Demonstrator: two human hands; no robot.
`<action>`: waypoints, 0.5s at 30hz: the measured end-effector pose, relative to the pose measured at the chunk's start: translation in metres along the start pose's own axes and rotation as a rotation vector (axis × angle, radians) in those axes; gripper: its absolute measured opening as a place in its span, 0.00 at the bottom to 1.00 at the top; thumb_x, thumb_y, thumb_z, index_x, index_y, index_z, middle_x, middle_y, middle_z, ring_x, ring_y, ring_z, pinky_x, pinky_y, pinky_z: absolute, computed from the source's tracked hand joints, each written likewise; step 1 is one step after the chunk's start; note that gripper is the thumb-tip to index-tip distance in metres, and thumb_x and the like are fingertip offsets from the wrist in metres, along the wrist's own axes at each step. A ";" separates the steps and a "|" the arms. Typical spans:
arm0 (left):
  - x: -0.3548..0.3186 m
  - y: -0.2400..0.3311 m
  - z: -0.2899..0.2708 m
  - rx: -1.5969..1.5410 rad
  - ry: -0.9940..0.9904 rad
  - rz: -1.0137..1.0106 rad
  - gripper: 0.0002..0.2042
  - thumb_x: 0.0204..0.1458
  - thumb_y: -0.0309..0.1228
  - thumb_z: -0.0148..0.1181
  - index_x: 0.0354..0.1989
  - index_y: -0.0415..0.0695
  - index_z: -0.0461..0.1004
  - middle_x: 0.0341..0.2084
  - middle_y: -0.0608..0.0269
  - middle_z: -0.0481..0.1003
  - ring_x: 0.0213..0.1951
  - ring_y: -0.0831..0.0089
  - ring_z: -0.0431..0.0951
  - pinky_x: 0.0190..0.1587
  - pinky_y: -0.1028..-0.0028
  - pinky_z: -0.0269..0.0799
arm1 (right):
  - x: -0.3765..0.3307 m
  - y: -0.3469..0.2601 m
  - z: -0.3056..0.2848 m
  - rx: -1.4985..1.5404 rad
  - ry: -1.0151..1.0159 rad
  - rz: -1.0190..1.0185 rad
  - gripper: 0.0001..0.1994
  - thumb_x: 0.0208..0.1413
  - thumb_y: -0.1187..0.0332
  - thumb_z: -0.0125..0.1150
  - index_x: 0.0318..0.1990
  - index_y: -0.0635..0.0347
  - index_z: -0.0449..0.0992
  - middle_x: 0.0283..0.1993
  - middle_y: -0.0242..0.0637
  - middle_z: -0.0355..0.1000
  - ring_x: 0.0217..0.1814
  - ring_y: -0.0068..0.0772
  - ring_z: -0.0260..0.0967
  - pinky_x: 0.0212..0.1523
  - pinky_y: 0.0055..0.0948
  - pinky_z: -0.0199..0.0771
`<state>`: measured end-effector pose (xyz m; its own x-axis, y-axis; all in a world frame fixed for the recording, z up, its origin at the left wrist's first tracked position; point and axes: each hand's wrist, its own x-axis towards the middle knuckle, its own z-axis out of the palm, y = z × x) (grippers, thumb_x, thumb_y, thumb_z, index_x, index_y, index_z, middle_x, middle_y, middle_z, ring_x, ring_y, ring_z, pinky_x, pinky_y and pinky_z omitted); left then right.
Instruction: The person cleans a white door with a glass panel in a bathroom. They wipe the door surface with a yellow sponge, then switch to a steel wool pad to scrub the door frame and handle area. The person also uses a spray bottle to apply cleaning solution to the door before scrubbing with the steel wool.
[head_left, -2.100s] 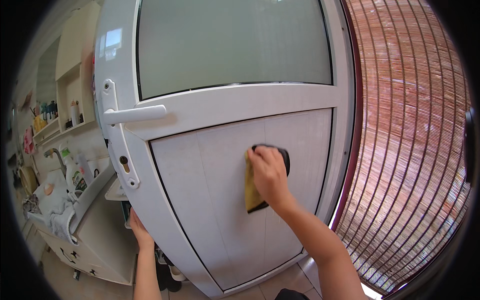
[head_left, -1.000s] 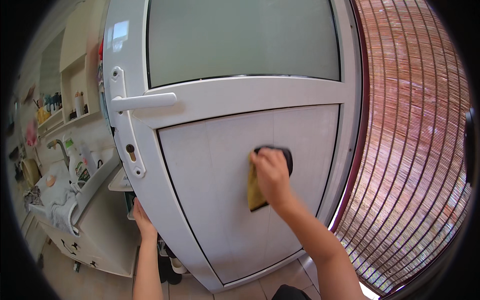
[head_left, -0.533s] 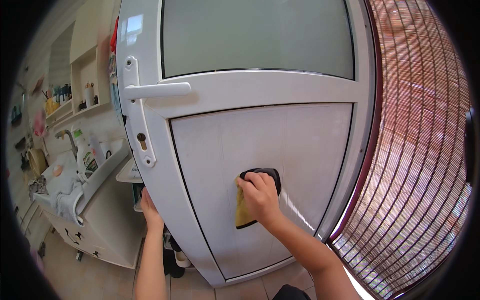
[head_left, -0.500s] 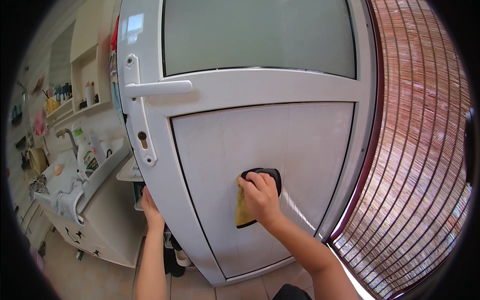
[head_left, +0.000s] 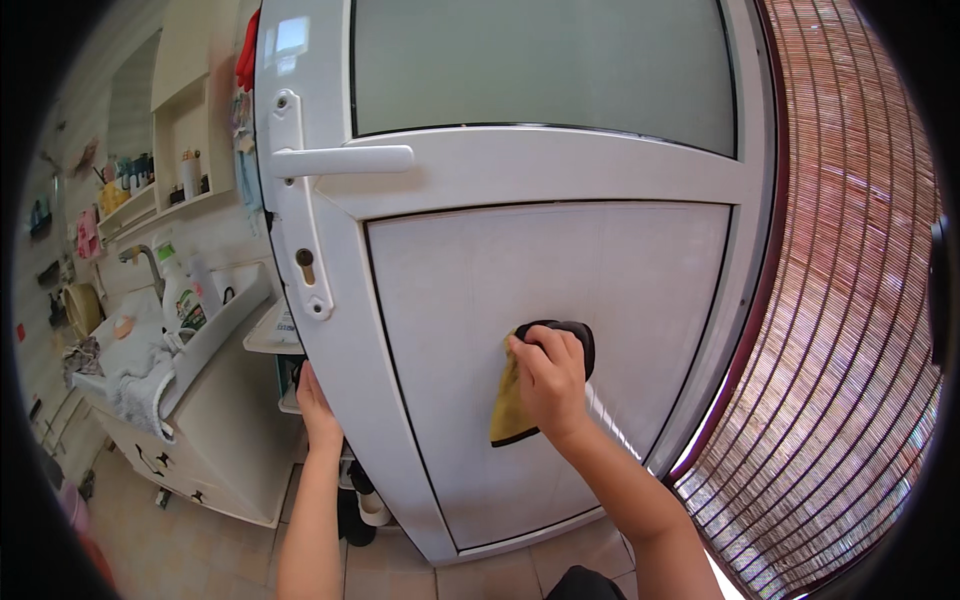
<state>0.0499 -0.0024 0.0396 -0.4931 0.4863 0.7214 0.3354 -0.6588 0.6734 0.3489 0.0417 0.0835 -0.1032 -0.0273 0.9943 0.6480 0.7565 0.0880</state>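
Observation:
A white door (head_left: 470, 180) with a frosted glass pane above and a flat lower panel (head_left: 640, 290) stands open in front of me. My right hand (head_left: 548, 380) presses a yellow cloth with a black edge (head_left: 508, 415) flat against the lower panel. My left hand (head_left: 314, 398) grips the door's left edge, below the keyhole (head_left: 304, 262) and the white lever handle (head_left: 340, 160); its fingers are hidden behind the edge.
A brown bamboo blind (head_left: 850, 330) hangs at the right of the door. At the left are a white sink unit (head_left: 180, 380) with a tap, a bottle (head_left: 178, 296) and cloths, and wall shelves (head_left: 165, 190) holding several small items. Tiled floor lies below.
The right hand and cloth have slid down the lower panel from its upper middle to lower down. The view has shifted, and the left hand sits a bit higher on the door's edge.

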 end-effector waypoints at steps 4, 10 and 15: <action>0.002 -0.006 0.002 -0.014 0.006 0.014 0.21 0.69 0.43 0.37 0.38 0.36 0.69 0.30 0.64 0.70 0.34 0.77 0.69 0.41 0.76 0.66 | -0.050 -0.017 0.004 0.089 -0.128 -0.097 0.12 0.41 0.75 0.61 0.37 0.60 0.79 0.39 0.35 0.71 0.39 0.36 0.69 0.41 0.34 0.68; 0.004 0.006 0.012 0.030 0.001 0.026 0.21 0.69 0.43 0.37 0.33 0.38 0.68 0.26 0.65 0.67 0.31 0.77 0.67 0.38 0.76 0.64 | -0.029 -0.036 0.020 0.206 -0.290 -0.360 0.16 0.40 0.74 0.61 0.42 0.59 0.79 0.40 0.35 0.71 0.38 0.35 0.69 0.37 0.31 0.69; 0.002 0.004 0.002 0.031 -0.003 0.042 0.21 0.69 0.42 0.38 0.33 0.37 0.68 0.25 0.64 0.67 0.30 0.76 0.67 0.36 0.74 0.65 | 0.097 -0.060 0.049 0.211 0.060 -0.135 0.15 0.45 0.77 0.65 0.43 0.60 0.79 0.44 0.35 0.71 0.44 0.41 0.67 0.45 0.36 0.66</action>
<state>0.0522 -0.0024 0.0438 -0.4759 0.4607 0.7492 0.3802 -0.6605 0.6475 0.2633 0.0258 0.1719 -0.1289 -0.1712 0.9768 0.4592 0.8627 0.2118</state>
